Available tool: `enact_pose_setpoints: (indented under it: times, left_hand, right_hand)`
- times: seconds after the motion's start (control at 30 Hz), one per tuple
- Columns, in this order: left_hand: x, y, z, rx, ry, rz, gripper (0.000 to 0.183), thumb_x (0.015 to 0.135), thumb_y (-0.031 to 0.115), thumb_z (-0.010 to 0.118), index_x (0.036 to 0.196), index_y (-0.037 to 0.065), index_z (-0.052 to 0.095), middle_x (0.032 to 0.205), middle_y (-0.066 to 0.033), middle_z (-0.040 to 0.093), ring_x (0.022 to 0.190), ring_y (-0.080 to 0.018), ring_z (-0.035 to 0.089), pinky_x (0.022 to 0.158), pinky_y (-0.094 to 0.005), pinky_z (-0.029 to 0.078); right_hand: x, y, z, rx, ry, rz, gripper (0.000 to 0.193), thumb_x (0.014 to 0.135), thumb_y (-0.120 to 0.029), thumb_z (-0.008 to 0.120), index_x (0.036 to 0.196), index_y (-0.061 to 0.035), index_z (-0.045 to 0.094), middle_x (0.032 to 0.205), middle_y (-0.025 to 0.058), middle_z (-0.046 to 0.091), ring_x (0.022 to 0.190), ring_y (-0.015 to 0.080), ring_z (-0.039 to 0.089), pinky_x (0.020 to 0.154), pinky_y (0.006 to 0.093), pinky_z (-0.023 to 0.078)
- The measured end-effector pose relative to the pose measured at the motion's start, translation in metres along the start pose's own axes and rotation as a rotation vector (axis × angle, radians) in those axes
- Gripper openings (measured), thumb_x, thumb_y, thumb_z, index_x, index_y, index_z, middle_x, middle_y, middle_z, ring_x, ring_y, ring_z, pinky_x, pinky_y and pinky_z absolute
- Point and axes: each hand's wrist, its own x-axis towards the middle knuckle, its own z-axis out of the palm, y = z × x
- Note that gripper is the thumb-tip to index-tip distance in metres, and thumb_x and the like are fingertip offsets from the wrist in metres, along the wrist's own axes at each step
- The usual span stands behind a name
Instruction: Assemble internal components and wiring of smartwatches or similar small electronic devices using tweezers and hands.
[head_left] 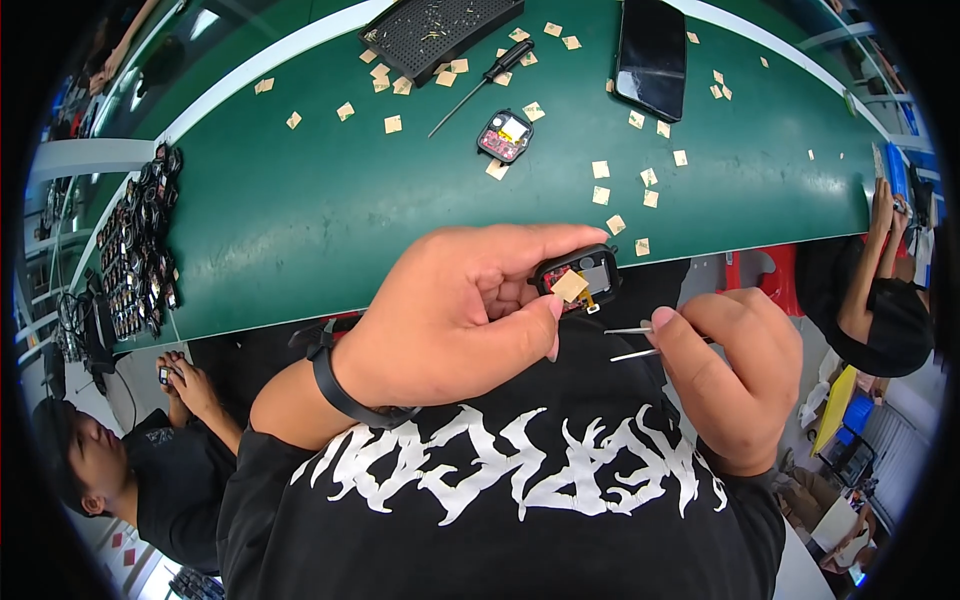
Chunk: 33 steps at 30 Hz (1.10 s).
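- Our left grip (450, 305) is closed around a black case (606, 272), thumb at its lower left edge and fingers behind; the case is tilted, its open inside facing us.
- A tan square (570, 286) lies over the left part of the inside, just beside our thumb; a yellow ribbon (590, 296) with a white end hangs at the case's 6 o'clock.
- Our right grip (738, 365), at 4 o'clock from the case, pinches metal tweezers (634, 354); their two tips stand apart and point to 9 o'clock, near the case but not touching it.
- On our left wrist we wear a black band (335, 385).
- Beyond, on the green tabletop (300, 220), a second case (505, 136) lies at 11 o'clock, partly over another square.
- Further along 11 o'clock we see a screwdriver (495, 77), then a black tray (400, 40) with small metal bits on it.
- Between 12 and 1 we have a phone (650, 70), dark face up, with loose squares (600, 169) scattered nearby.
- At 9 o'clock, black units (140, 245) crowd the far end.
- Co-workers sit at 8 o'clock (170, 470) and 3 o'clock.
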Motion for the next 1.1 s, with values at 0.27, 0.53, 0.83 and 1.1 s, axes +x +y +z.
enact_pose_setpoints:
  times: [0.27,0.53,0.83,1.1]
  left_hand:
    - [0.005,0.002,-0.007,-0.113,0.035,-0.047,0.038,0.106,0.022,0.050,0.128,-0.007,0.060,0.088,-0.0158,0.071,0.059,-0.0110,0.063,0.051,-0.0211,0.049]
    - [0.005,-0.025,-0.019,-0.488,0.005,0.001,0.050,0.106,0.027,0.041,0.137,-0.011,0.050,0.107,-0.0256,0.069,0.079,-0.0203,0.070,0.064,-0.0255,0.057]
    - [-0.009,-0.011,-0.011,0.016,-0.011,0.102,0.043,0.099,-0.001,0.049,0.142,-0.007,0.051,0.098,-0.0109,0.067,0.082,-0.0121,0.066,0.069,-0.0235,0.054]
    - [-0.011,0.001,-0.012,0.283,-0.058,0.163,0.042,0.100,-0.001,0.047,0.142,-0.003,0.053,0.091,-0.0055,0.066,0.074,-0.0092,0.063,0.064,-0.0225,0.052]
  right_hand:
    - [0.007,0.000,0.001,0.080,0.096,0.103,0.033,0.065,0.000,0.082,0.096,0.0010,0.069,0.080,0.0100,0.065,0.058,0.0219,0.055,0.051,0.0317,0.044]
    - [0.005,-0.008,0.015,0.271,0.110,0.425,0.028,0.070,0.003,0.080,0.094,0.0024,0.067,0.085,0.0141,0.068,0.065,0.0253,0.061,0.058,0.0335,0.048]
    - [0.017,-0.005,0.010,-0.113,-0.010,-0.057,0.030,0.064,-0.005,0.070,0.092,0.0035,0.068,0.081,0.0093,0.062,0.061,0.0187,0.056,0.048,0.0289,0.041]
    - [0.023,-0.009,0.011,-0.101,-0.052,-0.136,0.026,0.063,-0.003,0.072,0.087,0.0055,0.068,0.081,0.0100,0.061,0.060,0.0182,0.056,0.045,0.0272,0.038]
